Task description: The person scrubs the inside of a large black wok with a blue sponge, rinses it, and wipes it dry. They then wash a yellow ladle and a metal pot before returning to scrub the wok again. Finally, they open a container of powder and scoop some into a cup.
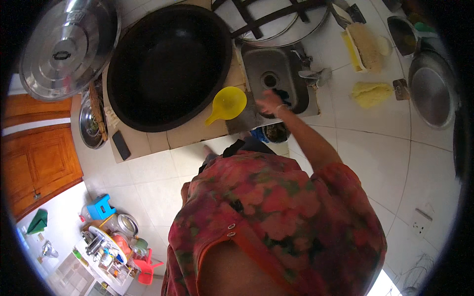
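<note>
My right hand (269, 103) reaches over the near left side of a steel sink (309, 101), and its fingers are blurred. Close beside it in the basin lies a dark cloth (283, 95); whether my fingers touch it I cannot tell. A round drain (270, 79) sits beyond the hand, and a faucet (304, 59) stands on the sink's right side. On the counter to the left of the hand rests a yellow plastic ladle (230, 103), against the rim of a large black wok (166, 66). My left hand is out of view.
A dark phone (121, 145) lies by the counter's front edge. To its left are a steel basin (88, 127) and a large metal lid (68, 46). Below the sink stands a bin (276, 133). A yellow cloth (371, 93) and a brush (364, 48) hang on the tiled wall.
</note>
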Demonstrator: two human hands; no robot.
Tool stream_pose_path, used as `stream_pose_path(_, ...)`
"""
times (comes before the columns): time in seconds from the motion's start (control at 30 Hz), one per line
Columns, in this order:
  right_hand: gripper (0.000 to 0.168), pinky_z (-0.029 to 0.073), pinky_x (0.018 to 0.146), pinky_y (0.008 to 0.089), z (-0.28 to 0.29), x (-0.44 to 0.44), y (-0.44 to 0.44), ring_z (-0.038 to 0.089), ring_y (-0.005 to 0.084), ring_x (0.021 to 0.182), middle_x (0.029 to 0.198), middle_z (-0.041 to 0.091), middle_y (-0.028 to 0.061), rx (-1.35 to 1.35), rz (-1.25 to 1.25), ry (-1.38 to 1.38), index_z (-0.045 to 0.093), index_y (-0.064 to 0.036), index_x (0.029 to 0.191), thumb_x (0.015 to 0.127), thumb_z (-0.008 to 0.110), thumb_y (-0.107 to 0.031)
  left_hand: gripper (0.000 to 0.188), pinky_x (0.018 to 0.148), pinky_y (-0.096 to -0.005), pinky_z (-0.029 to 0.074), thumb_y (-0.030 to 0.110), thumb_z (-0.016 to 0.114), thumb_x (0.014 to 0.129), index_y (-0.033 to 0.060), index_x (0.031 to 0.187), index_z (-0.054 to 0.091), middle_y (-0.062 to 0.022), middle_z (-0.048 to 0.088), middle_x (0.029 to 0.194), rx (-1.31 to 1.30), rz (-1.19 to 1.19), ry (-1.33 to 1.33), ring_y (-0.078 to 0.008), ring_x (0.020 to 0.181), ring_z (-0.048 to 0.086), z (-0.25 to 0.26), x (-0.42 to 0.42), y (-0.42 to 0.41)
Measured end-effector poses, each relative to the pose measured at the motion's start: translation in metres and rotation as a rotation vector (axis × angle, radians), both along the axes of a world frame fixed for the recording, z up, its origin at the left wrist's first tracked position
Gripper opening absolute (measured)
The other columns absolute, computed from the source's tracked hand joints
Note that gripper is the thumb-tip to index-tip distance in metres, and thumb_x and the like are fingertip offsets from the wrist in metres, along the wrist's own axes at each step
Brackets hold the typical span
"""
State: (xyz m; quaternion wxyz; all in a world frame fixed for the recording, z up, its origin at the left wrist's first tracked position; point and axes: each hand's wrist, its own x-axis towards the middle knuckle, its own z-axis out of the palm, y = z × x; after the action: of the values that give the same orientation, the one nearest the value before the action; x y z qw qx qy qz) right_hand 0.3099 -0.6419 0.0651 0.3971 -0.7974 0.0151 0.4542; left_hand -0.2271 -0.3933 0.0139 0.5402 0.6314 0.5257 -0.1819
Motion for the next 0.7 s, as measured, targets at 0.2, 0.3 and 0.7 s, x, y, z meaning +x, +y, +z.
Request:
stream_pose_path(0.2,0.054,0.06,0.068,0.0422,-0.06,-0.059,0.083,0.07,0.0299,0.081,0.114,0.063,0.0179,0.063,-0.296,0.228,0.044,-0.005,0.133,0.089,0.066,-0.026,0.024,0.078,-0.0352,0.055,0.023,0.058,0.094,0.0026,0.103,0.067,-0.0117,0.071,0.093,0.083,0.04,0.032,-0.0214,0.088,0.067,-0.05,-0.04,0.005)
stream_pose_path(0.3,0.049,0.061,0.073,0.0432,-0.069,-0.043,0.07,0.069,0.0309,0.086,0.121,0.059,0.0168,0.047,-0.197,0.19,0.043,-0.01,0.135,0.091,0.062,-0.021,0.024,0.078,-0.0352,0.055,0.023,0.057,0.094,0.0027,0.103,0.067,-0.0118,0.071,0.093,0.118,0.118,0.032,-0.0214,0.088,0.067,-0.045,-0.041,-0.002)
stream_pose_path(0.7,0.03,0.061,0.067,0.0368,-0.121,0.085,-0.111,0.067,0.0248,0.075,0.09,0.067,0.0174,0.447,-0.832,0.494,0.056,-0.002,0.113,0.098,0.054,-0.028,0.02,0.069,-0.0392,0.058,0.014,0.044,0.102,0.0037,0.114,0.056,-0.0167,0.067,0.099,-0.055,0.421,0.134,-0.0259,0.081,0.068,0.066,0.004,-0.09)
